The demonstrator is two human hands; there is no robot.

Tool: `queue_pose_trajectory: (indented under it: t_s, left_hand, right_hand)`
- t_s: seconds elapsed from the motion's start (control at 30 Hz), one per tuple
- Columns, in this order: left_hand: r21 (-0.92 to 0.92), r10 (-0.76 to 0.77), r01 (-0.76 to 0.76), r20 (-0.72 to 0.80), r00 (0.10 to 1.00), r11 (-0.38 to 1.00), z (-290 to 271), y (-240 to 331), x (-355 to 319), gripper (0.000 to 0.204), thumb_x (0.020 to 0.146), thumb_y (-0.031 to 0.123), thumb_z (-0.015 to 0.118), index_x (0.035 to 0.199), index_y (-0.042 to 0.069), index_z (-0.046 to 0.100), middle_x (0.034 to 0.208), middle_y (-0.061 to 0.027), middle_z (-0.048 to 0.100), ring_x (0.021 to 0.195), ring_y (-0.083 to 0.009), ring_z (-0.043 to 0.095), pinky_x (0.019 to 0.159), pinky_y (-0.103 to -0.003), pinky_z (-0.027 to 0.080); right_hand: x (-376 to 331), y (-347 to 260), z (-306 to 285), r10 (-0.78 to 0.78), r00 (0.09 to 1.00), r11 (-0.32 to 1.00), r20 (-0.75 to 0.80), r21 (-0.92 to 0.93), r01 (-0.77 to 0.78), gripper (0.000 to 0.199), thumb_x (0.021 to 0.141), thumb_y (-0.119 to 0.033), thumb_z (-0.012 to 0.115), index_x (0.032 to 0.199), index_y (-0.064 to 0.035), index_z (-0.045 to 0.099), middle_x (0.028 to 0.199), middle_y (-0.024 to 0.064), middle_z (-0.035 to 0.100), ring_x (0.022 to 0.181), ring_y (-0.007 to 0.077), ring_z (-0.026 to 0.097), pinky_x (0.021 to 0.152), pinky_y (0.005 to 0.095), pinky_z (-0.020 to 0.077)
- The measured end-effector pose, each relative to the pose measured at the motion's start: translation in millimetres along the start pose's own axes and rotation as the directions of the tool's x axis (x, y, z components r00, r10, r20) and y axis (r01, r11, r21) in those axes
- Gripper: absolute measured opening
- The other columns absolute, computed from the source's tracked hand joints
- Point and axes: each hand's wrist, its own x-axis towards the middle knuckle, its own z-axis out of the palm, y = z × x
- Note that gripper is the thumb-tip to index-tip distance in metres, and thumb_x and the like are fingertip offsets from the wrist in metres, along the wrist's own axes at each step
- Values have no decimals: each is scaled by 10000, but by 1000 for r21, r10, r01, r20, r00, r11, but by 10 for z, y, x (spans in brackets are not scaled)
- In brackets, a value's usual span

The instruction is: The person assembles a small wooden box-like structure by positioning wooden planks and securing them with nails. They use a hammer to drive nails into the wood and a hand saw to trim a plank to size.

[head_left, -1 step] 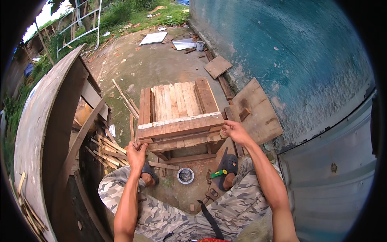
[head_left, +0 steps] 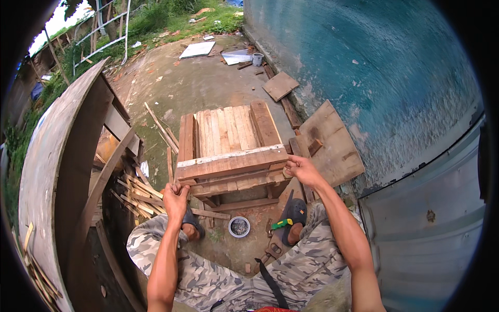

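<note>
Hands on crate [head_left: 228, 151] front board, its long axis 9-to-3: left hand [head_left: 175, 197] closed on the 9 o'clock corner, right hand [head_left: 303, 170] pinching the 3 o'clock end, bowl [head_left: 239, 226] below at 6.

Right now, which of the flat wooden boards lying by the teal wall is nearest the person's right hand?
The large grey weathered board lying just beyond the right hand; the smaller brown square board lies farther up along the teal wall.
</note>
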Motion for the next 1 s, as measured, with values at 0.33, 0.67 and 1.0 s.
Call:
queue_pose_trajectory:
  t_s: [0.33, 0.67, 1.0]
  left_hand:
    - [220, 38, -39, 10, 999, 975, -23, 3, 96, 468, 872, 162, 810, 773, 57, 364, 738, -53, 527, 728, -126, 470, 673, -291, 468]
    - [247, 80, -85, 29, 996, 965, -81, 149, 70, 511, 792, 156, 865, 773, 52, 365, 700, -108, 582, 647, -167, 481, 638, -327, 484]
    - [308, 269, -245, -35, 963, 919, -8, -7, 25, 407, 812, 186, 849, 774, 31, 474, 617, -124, 544, 570, -336, 533, 604, -380, 483]
  right_hand:
    - [26, 73, 6, -150, 988, 940, -45, -317, 128, 572, 881, 30, 561, 1449, 26, 494, 1394, 163, 623, 1309, 232, 577, 1030, 310, 459]
    - [60, -22, 100, -272, 954, 817, -129, -554, 158, 645, 829, -140, 809, 1391, 7, 529, 1339, 196, 651, 1276, 302, 606, 1013, 399, 493]
    - [41, -93, 203, -285, 949, 858, -133, -476, 191, 582, 850, 43, 744, 1397, -12, 551, 1263, 149, 698, 1220, 224, 635, 998, 353, 506]
